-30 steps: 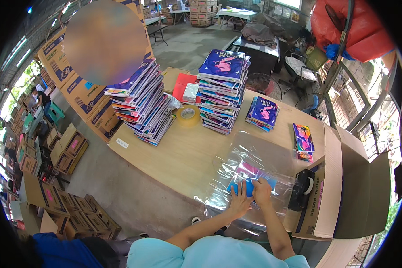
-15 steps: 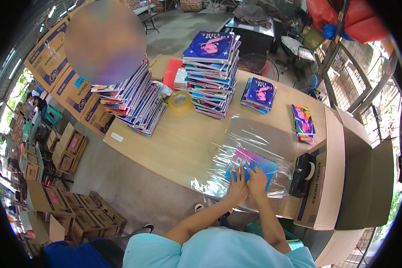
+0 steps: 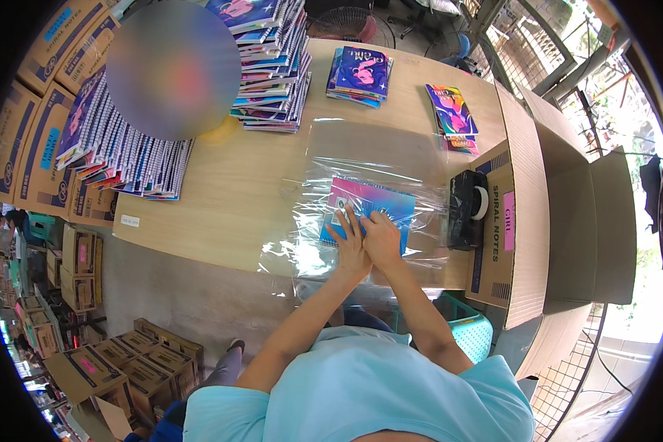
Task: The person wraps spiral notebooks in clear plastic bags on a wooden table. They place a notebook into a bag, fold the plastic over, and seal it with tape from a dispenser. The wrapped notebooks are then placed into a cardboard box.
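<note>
A pink-and-blue spiral notebook (image 3: 398, 202) lies on a wide sheet of clear plastic film (image 3: 324, 158) near the table's front edge. My left hand (image 3: 351, 247) rests flat on the notebook's left half, its fingers spread. Right beside it, my right hand (image 3: 382, 239) presses on the notebook's middle with its fingers curled in. What those fingers pinch, if anything, is hidden. The film reaches past the notebook on every side and wrinkles under my wrists.
Tall notebook stacks (image 3: 276, 74) stand at the back left. A small purple notebook pile (image 3: 359, 74) and a few colourful notebooks (image 3: 453, 110) lie farther back. On the right, a black tape dispenser (image 3: 464, 210) stands beside an opened carton (image 3: 519, 221). A teal plastic stool (image 3: 468, 328) is below.
The view has turned and dipped, so the table sits differently in it. Both hands are still on the notebook, closer together, with the left fingers spread wider.
</note>
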The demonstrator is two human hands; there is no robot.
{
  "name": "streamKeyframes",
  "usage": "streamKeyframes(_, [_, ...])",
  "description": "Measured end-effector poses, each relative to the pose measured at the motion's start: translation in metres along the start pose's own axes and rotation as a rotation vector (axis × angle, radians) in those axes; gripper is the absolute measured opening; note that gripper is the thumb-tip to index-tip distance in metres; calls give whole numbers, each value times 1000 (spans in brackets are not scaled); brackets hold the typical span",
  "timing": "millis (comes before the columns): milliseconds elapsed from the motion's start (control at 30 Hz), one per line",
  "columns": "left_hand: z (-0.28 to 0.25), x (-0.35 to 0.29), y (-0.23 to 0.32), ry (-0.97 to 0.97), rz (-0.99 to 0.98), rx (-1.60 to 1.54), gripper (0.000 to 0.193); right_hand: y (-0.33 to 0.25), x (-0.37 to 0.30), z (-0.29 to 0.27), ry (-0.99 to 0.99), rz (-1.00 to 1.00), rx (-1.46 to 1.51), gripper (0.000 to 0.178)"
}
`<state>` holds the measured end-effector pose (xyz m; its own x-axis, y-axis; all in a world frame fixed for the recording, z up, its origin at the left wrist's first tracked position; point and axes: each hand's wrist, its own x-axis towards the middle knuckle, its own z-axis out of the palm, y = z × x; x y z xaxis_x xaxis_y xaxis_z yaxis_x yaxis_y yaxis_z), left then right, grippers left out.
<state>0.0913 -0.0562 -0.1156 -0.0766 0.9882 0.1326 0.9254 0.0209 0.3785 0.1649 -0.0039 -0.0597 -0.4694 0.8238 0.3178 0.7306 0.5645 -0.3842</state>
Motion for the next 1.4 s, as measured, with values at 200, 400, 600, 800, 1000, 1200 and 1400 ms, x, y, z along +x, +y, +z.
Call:
streamKeyframes(200, [-8, 3, 4, -20, -22, 4, 76, -1, 2, 5, -67, -14, -47, 7])
streamKeyframes(400, [-29, -1, -8, -218, 57, -59, 77, 1, 4, -2, -338, -23, -117, 32])
streamKeyframes(600, [-137, 8, -61, 196, 130, -59, 69, -20, -20, -18, -447, -3, -174, 98])
streamKeyframes(800, [-129, 114, -84, -153, 695, 107, 48, -19, -27, -1, -398, -73, -336, 92])
streamKeyframes(1000, [-145, 6, -92, 554, 226, -18, 49, -14, -35, 2, -392, 36, -283, 88])
streamKeyframes(1200, [-82, -1, -22, -35, 241, -305, 47, -15, -44, 6, -192, -45, -178, 63])
streamKeyframes(1400, [-73, -16, -20, -17, 235, -118, 53, 11, -68, -7, -215, 186, 48, 64])
